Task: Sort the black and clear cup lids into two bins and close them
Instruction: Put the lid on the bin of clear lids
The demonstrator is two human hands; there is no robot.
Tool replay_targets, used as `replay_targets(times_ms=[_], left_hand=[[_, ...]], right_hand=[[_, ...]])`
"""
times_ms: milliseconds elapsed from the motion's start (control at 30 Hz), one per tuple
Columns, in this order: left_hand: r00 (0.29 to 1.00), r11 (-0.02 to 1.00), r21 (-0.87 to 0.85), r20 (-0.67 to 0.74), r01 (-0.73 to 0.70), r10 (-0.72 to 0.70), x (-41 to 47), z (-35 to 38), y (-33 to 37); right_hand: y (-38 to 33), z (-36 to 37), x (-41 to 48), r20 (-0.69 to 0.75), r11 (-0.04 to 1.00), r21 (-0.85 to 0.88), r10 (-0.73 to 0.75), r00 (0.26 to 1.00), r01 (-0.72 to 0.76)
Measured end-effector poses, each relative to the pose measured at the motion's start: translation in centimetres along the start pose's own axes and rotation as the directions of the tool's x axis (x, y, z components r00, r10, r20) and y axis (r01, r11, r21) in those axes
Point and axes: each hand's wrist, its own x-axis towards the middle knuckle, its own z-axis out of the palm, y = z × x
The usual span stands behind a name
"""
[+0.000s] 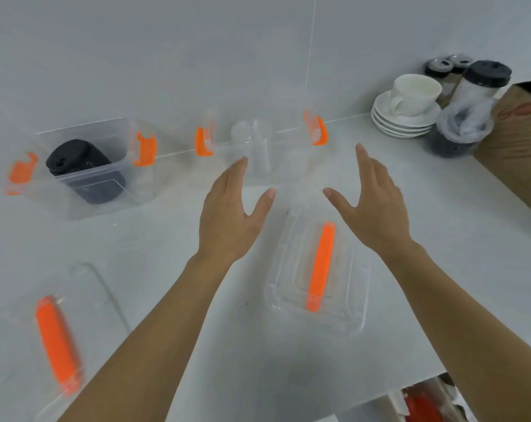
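Note:
A clear bin (84, 175) with orange side clips stands at the back left and holds a stack of black cup lids (84, 169). A second clear bin (291, 166) stands at the back middle with clear cup lids (252, 141) inside. My left hand (227, 217) and my right hand (377, 208) hover just in front of this bin, both flat with fingers apart and holding nothing. Two clear bin covers with orange handles lie on the counter: one (319, 269) below my right hand, the other (57, 336) at the front left.
White saucers with a cup (410, 102) stand at the back right, beside wrapped stacks of black lids (465, 117) and a cardboard box (520, 141). A white tiled wall rises behind the counter. The counter's front edge runs at the lower right.

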Motion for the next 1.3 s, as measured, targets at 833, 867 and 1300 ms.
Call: replay_targets(times_ms=[833, 867, 1300], left_hand=[[0.949, 0.886, 0.462, 0.298, -0.046, -0.106, -9.5, 10.1, -0.5], [0.953, 0.874, 0.485, 0.28, -0.038, -0.114, -9.7, 10.2, -0.6], [0.823, 0.575, 0.666, -0.107, 0.475, -0.557, -8.2, 9.8, -0.6]], right_hand=[[8.6, 5.3, -2.4, 0.394, 0.986, -0.119, -0.058, 0.917, 0.113], [8.8, 5.3, -2.4, 0.395, 0.986, -0.12, -0.059, 0.917, 0.115], [8.7, 6.1, -1.5, 0.291, 0.97, -0.241, 0.072, 0.954, 0.001]])
